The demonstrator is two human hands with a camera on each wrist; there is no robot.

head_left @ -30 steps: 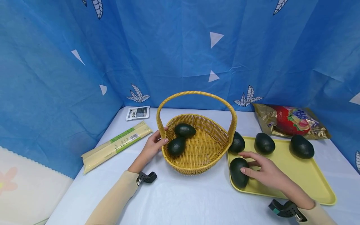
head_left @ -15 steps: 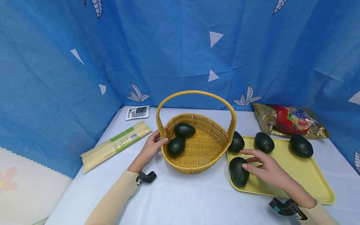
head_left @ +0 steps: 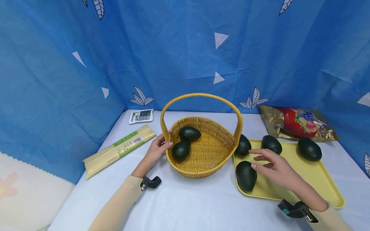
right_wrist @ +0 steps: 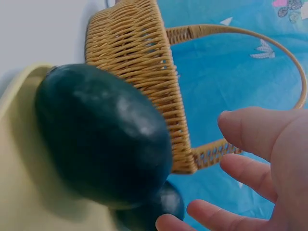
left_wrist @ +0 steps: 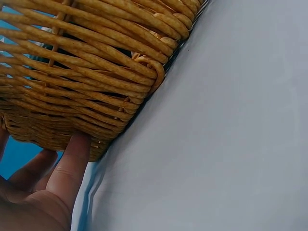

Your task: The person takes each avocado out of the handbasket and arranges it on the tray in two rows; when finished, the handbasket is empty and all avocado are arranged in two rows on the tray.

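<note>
Right hand (head_left: pixel 278 168) is pretty relaxed, thumb and fingers apart, with a dark green avocado (head_left: pixel 245 177) just off its thumb tip on the yellow tray (head_left: pixel 292 179) below that hand, plus three more avocados (head_left: pixel 271 145) beyond it. Over to its left, the left hand (head_left: pixel 157 149) has thumb and fingers clamped on the side of a wicker basket (head_left: pixel 211 154) (two basket avocados (head_left: pixel 181 150) sit inside, right by that thumb). Farther out, there's a long beige packet (head_left: pixel 119 150) left of the left hand and a shiny gold bag (head_left: pixel 300 124) well past the right.
</note>
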